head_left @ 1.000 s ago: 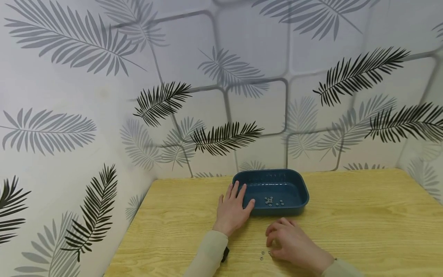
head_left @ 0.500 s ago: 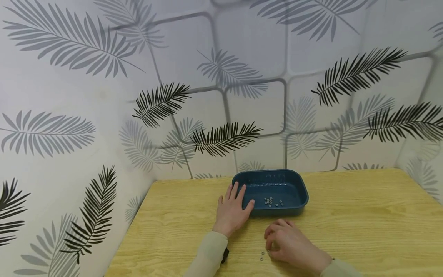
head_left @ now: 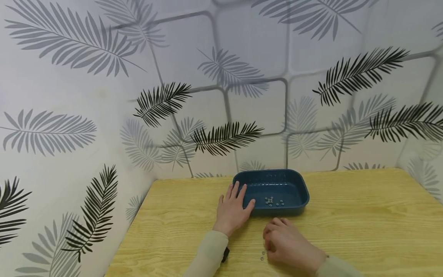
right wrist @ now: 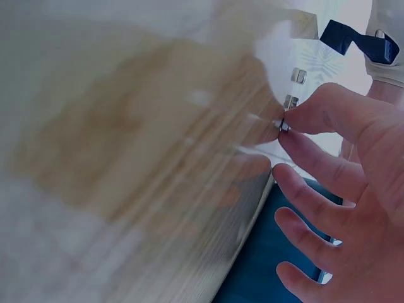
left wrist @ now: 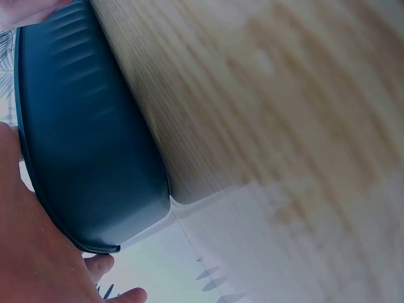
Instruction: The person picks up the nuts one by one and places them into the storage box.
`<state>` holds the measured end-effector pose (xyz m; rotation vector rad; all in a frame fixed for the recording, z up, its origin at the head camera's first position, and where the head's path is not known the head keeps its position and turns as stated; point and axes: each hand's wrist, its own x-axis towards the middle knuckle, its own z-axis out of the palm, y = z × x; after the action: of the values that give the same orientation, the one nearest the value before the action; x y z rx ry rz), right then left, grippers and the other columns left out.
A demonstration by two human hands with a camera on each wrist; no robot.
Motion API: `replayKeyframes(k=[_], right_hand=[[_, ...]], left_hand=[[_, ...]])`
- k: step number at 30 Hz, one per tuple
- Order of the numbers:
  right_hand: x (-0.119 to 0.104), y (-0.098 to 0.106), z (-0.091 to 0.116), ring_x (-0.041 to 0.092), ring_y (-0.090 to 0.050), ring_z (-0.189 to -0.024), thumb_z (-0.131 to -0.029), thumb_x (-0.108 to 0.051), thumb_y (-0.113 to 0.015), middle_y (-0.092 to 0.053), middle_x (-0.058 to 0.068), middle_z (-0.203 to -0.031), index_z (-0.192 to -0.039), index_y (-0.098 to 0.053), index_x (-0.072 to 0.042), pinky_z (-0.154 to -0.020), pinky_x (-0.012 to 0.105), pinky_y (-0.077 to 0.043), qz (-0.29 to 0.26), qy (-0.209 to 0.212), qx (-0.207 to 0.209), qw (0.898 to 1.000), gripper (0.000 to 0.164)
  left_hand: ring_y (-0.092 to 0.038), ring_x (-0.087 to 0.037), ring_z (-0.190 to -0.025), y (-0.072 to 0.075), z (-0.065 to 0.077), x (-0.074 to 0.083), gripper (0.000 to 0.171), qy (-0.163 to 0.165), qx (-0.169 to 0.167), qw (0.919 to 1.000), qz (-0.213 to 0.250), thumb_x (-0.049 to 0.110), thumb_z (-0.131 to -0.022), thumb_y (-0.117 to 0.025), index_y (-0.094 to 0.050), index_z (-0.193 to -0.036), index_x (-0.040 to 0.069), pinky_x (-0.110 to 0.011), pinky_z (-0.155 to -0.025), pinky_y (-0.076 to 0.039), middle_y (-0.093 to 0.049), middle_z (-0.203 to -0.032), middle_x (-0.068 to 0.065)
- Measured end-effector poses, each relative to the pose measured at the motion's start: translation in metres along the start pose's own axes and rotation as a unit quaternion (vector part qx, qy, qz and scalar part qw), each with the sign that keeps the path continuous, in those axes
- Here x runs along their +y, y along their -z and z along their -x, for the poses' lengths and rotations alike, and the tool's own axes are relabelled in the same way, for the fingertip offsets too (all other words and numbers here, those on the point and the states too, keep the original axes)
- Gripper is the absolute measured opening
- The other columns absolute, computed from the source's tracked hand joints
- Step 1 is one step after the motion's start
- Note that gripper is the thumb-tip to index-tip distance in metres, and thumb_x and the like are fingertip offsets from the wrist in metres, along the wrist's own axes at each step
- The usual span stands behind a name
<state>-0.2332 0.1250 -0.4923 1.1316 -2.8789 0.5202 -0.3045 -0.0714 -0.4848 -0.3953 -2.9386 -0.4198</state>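
Note:
A dark blue tray (head_left: 273,211) stands near the back of the table, with several small metal nuts (head_left: 268,201) on its floor. My left hand (head_left: 231,211) rests on the tray's left side, fingers spread over the rim. In front of the tray my right hand (head_left: 290,244) is low over the table. Thumb and index finger of that hand pinch a small metal nut (right wrist: 284,126), as the right wrist view shows; the head view hides it. Two loose nuts (head_left: 262,256) lie on the wood just left of the right hand.
The yellow wood-grain table (head_left: 360,219) meets a leaf-patterned wall (head_left: 256,115) directly behind the tray. A black strap (head_left: 225,254) sits at the left wrist.
A third nut beside the right thumb no longer shows on the table in the head view. The right hand has shifted slightly left; the left hand and tray stay put.

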Motion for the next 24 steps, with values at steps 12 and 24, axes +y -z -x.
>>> replayKeyframes(k=[12, 24], right_hand=[[-0.001, 0.002, 0.000, 0.014, -0.046, -0.091, -0.072, -0.023, -0.075, -0.058, -0.014, -0.091, -0.065, -0.063, -0.030, -0.089, 0.052, -0.040, 0.026, 0.007, 0.034, 0.999, 0.015], [-0.004, 0.013, 0.006, 0.017, -0.049, -0.098, -0.073, -0.020, -0.072, -0.060, -0.013, -0.094, -0.062, -0.060, -0.032, -0.089, 0.050, -0.039, -0.002, -0.034, 0.039, 0.999, 0.020]], left_hand=[[-0.015, -0.026, -0.149, 0.002, 0.001, 0.001, 0.066, 0.001, 0.000, 1.0000, 0.002, 0.058, -0.101, -0.038, -0.030, -0.157, 0.023, -0.058, -0.113, -0.021, -0.019, -0.163, -0.005], [-0.015, -0.025, -0.149, 0.000, 0.000, 0.001, 0.066, 0.004, 0.000, 1.0000, 0.000, 0.058, -0.101, -0.038, -0.030, -0.157, 0.024, -0.059, -0.113, -0.021, -0.019, -0.163, -0.003]])
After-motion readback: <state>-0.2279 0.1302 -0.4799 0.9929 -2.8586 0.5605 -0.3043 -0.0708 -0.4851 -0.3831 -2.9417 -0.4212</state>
